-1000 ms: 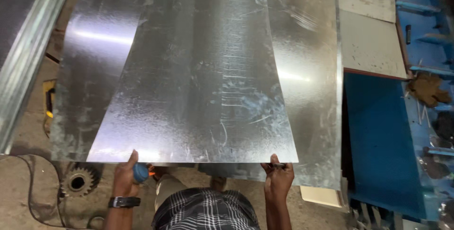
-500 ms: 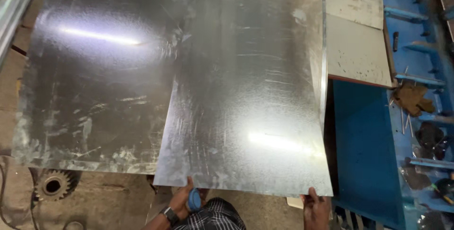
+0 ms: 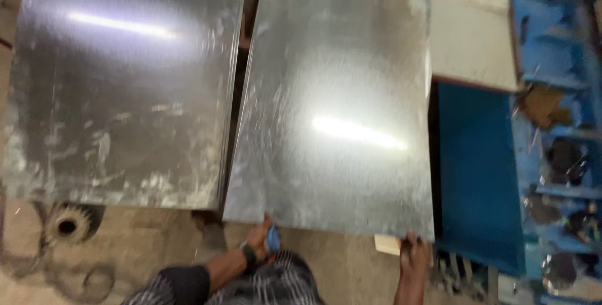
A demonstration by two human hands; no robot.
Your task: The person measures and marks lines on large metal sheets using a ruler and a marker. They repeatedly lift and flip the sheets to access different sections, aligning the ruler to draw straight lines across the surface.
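Holding a steel sheet by its near edge

We grip the galvanised steel sheet (image 3: 335, 110) along its near edge: our left hand (image 3: 260, 242) is closed on the edge near the left corner, and a small blue object (image 3: 273, 240) shows against that hand, too blurred for us to name. A dark watch (image 3: 249, 256) sits on that wrist. Our right hand (image 3: 415, 248) is pinched on the edge at the right corner, fingers over the top; the rest of that arm is cut off by the frame. The sheet lies just right of a stack of like sheets (image 3: 125, 85), with a dark gap between them. Motion blur smears everything. A toothed gear (image 3: 68, 223) lies on the floor under the stack's near corner, partly hidden. To the right stands a blue frame (image 3: 476, 167), with a pale flat board (image 3: 470, 29) above it; we see no readable labels.
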